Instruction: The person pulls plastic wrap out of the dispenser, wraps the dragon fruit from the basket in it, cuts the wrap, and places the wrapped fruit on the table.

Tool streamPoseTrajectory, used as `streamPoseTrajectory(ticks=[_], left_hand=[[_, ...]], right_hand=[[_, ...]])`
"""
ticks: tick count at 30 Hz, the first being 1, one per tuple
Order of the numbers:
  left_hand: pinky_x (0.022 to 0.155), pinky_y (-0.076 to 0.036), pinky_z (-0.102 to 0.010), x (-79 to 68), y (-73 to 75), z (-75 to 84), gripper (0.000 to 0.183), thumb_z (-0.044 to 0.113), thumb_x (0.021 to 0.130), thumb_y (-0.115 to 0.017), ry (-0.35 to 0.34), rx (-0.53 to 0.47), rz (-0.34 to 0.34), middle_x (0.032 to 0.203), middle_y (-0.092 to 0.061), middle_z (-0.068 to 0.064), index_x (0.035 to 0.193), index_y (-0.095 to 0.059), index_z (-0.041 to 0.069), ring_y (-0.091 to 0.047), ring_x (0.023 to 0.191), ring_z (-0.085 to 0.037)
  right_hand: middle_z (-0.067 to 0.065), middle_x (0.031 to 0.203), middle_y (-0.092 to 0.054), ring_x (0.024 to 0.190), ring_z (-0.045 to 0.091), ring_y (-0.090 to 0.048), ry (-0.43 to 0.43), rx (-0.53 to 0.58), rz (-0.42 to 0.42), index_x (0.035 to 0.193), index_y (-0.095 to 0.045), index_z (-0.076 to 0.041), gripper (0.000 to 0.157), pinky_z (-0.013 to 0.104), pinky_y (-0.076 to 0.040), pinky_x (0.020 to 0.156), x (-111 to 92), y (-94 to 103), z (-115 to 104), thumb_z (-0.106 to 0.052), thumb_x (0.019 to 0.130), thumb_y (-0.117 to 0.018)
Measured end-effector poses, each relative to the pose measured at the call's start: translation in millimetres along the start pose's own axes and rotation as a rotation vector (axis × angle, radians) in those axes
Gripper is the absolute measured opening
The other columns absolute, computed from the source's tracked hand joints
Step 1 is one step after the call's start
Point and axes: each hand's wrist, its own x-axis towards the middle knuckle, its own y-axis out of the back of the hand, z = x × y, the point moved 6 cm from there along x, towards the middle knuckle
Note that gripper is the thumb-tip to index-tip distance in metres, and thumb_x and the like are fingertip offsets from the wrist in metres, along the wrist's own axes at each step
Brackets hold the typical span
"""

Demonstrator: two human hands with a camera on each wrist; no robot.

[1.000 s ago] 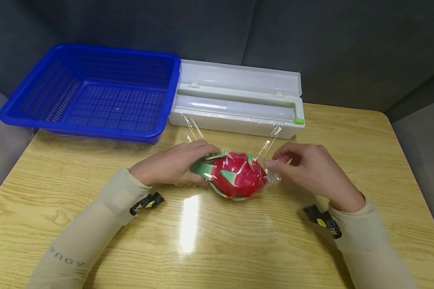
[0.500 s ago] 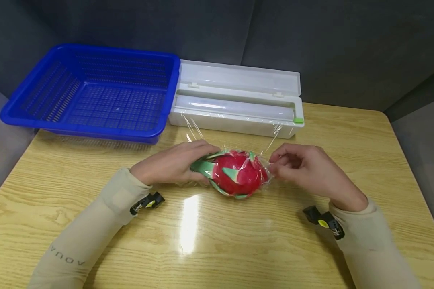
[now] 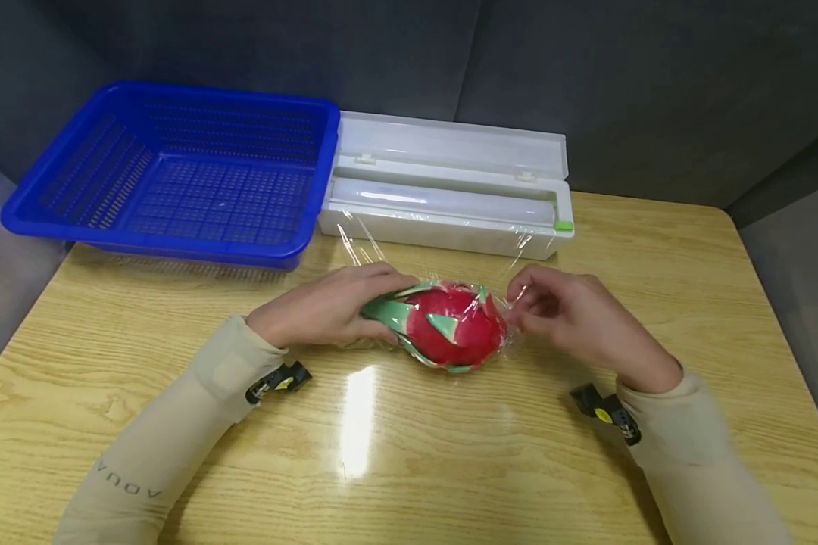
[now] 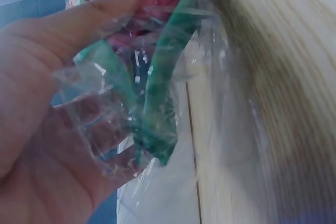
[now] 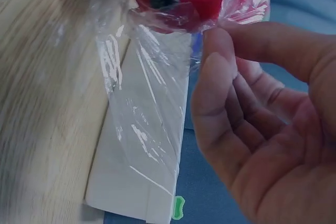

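Note:
A red dragon fruit [image 3: 460, 333] with green leaf tips lies on its side, with clear plastic wrap [image 5: 139, 124] around it. My left hand [image 3: 334, 306] grips its leafy left end, thumb and fingers on either side. In the left wrist view the thumb presses on the fruit through crumpled film [image 4: 94, 114]. At the fruit's right end my right hand [image 3: 572, 314] pinches the film between thumb and curled fingers. From the fruit, the film stretches back to the white wrap dispenser [image 3: 443, 238], whose lid stands open over a roll [image 3: 443, 203].
A blue slotted basket [image 3: 177, 242] stands at the back left, beside the dispenser. A green slider [image 3: 563, 225] sits at the dispenser's right front corner. A dark partition [image 3: 620, 98] rises behind the wooden table [image 3: 450, 462].
The dragon fruit has rolled slightly away from me, and its leaves have shifted. My right hand has moved closer to its end and gathers film there. The left hand stays almost in place.

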Motion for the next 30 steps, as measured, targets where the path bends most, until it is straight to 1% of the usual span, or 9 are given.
streamPoseTrajectory(ticks=[3, 7, 13, 17, 21, 23, 25, 28, 30], left_hand=[[0.109, -0.053, -0.042, 0.0, 0.2, 0.3, 0.073, 0.042, 0.088, -0.081, -0.002, 0.004, 0.004, 0.143, -0.063, -0.004, 0.151, -0.053, 0.016, -0.061, 0.129, -0.022], [0.108, -0.054, -0.041, -0.1, 0.2, 0.9, 0.073, 0.043, 0.088, -0.08, 0.0, 0.006, 0.007, 0.141, -0.063, -0.005, 0.15, -0.053, 0.016, -0.062, 0.127, -0.022], [0.106, -0.055, -0.042, -0.3, 0.4, 2.4, 0.073, 0.044, 0.088, -0.08, 0.001, 0.012, 0.012, 0.14, -0.064, -0.004, 0.15, -0.054, 0.017, -0.063, 0.125, -0.023], [0.105, -0.055, -0.041, -0.3, 0.8, 3.8, 0.073, 0.045, 0.088, -0.08, -0.002, 0.019, 0.017, 0.138, -0.064, -0.004, 0.15, -0.054, 0.017, -0.063, 0.124, -0.023], [0.103, -0.055, -0.041, -0.3, 0.4, 4.1, 0.073, 0.044, 0.088, -0.081, 0.001, 0.016, 0.016, 0.139, -0.064, -0.004, 0.15, -0.054, 0.017, -0.063, 0.124, -0.023], [0.103, -0.055, -0.042, -0.3, 0.3, 4.3, 0.073, 0.044, 0.088, -0.081, 0.001, 0.013, 0.015, 0.139, -0.064, -0.004, 0.151, -0.054, 0.017, -0.063, 0.124, -0.023], [0.102, -0.056, -0.042, -0.5, 0.3, 4.1, 0.074, 0.044, 0.088, -0.08, 0.004, 0.011, 0.016, 0.139, -0.064, -0.004, 0.151, -0.053, 0.016, -0.063, 0.123, -0.023], [0.1, -0.057, -0.041, -1.2, 0.6, 3.6, 0.075, 0.046, 0.088, -0.079, 0.003, 0.005, 0.018, 0.138, -0.065, -0.004, 0.152, -0.052, 0.015, -0.064, 0.119, -0.022], [0.1, -0.057, -0.04, -1.5, 0.5, 2.6, 0.076, 0.046, 0.089, -0.078, 0.003, 0.0, 0.02, 0.136, -0.065, -0.003, 0.153, -0.051, 0.016, -0.064, 0.118, -0.021]], right_hand=[[0.0, 0.092, -0.077, 0.082, 0.011, -0.068, 0.026, -0.053, 0.024, 0.111, -0.07, -0.016, 0.026, 0.019, -0.056, 0.072, 0, -0.2, -3, -0.006, 0.089, -0.079], [0.0, 0.094, -0.079, 0.079, 0.011, -0.066, 0.05, -0.108, 0.051, 0.11, -0.077, -0.018, 0.023, 0.021, -0.055, 0.068, -1, 0.6, -7, -0.009, 0.089, -0.08], [0.0, 0.093, -0.079, 0.074, 0.011, -0.063, 0.101, -0.208, 0.108, 0.102, -0.083, -0.015, 0.015, 0.021, -0.053, 0.062, -5, 1.6, -15, -0.013, 0.087, -0.082], [0.002, 0.092, -0.076, 0.074, 0.014, -0.061, 0.112, -0.257, 0.153, 0.104, -0.083, -0.013, 0.016, 0.023, -0.05, 0.06, -9, 3.9, -19, -0.018, 0.089, -0.079], [0.005, 0.095, -0.074, 0.077, 0.017, -0.064, 0.123, -0.276, 0.243, 0.113, -0.079, -0.011, 0.026, 0.027, -0.053, 0.061, -13, 8.7, -22, -0.02, 0.088, -0.08], [0.006, 0.101, -0.073, 0.08, 0.018, -0.066, 0.181, -0.276, 0.305, 0.118, -0.077, -0.012, 0.034, 0.031, -0.057, 0.064, -15, 10.0, -26, -0.02, 0.086, -0.082], [0.008, 0.112, -0.072, 0.091, 0.022, -0.07, 0.278, -0.277, 0.338, 0.124, -0.073, -0.01, 0.045, 0.037, -0.063, 0.072, -16, 7.8, -32, -0.021, 0.082, -0.086], [0.012, 0.129, -0.067, 0.11, 0.027, -0.069, 0.409, -0.295, 0.305, 0.134, -0.066, -0.008, 0.069, 0.045, -0.065, 0.086, -15, -2.8, -41, -0.031, 0.075, -0.093], [0.014, 0.136, -0.062, 0.121, 0.031, -0.065, 0.447, -0.306, 0.244, 0.141, -0.06, -0.009, 0.084, 0.048, -0.063, 0.089, -13, -11.4, -43, -0.037, 0.07, -0.096]])
